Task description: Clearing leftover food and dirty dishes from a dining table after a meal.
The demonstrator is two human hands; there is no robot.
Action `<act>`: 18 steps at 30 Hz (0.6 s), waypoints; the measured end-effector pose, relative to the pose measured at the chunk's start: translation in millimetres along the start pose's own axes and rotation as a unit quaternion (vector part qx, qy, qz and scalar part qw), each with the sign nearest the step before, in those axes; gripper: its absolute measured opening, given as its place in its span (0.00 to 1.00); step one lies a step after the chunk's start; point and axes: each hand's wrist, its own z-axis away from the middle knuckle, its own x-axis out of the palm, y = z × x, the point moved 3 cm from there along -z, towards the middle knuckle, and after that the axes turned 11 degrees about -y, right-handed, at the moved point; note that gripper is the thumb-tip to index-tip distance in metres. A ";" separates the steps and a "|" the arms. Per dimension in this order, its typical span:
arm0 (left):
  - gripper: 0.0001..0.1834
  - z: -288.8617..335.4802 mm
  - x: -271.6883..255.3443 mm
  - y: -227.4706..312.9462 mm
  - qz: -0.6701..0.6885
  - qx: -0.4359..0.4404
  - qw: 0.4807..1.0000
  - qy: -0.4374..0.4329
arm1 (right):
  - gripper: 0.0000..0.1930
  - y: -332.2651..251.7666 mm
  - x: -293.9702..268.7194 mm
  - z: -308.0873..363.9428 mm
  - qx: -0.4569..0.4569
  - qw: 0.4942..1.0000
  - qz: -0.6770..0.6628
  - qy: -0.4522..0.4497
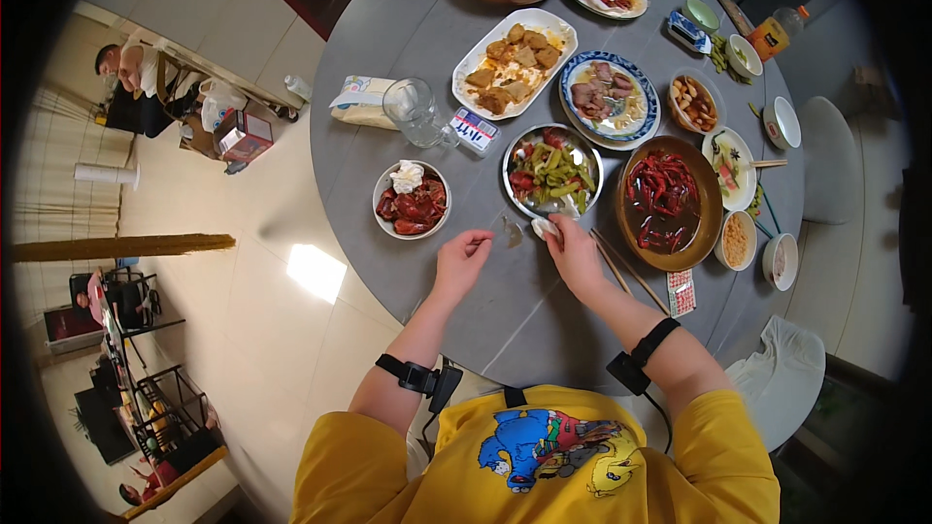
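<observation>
My right hand [575, 254] pinches a crumpled white tissue [545, 227] just above the grey table, at the near rim of a metal plate of green peppers and red pieces [553, 173]. To its left, my left hand [464, 260] hovers with its fingers curled together and nothing visible in them. A small wet smear [513, 230] lies on the tabletop between the hands. Beyond my left hand stands a white bowl [380, 223] heaped with red shells and a wadded tissue. Wooden chopsticks [631, 274] rest beside my right wrist.
Right of the chopsticks sits a brown bowl of red crayfish [715, 189]. A glass mug [416, 112], a small box [474, 131], a tissue pack [363, 102] and several dishes crowd the far side of the round table [485, 330]. An orange drink bottle [780, 31] stands far right.
</observation>
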 end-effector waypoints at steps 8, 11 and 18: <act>0.11 11.1 -12.6 -3.5 -0.009 -0.012 1.000 0.017 | 0.07 -41.1 34.1 -38.8 -0.112 0.988 0.111 -0.008; 0.11 14.3 -15.4 -7.7 0.015 -0.004 1.000 0.015 | 0.07 -59.9 37.5 -53.6 -0.162 0.975 0.153 -0.006; 0.09 19.6 -20.4 -8.5 0.052 0.054 0.996 0.039 | 0.10 -60.3 44.4 -70.4 -0.229 0.907 0.333 -0.116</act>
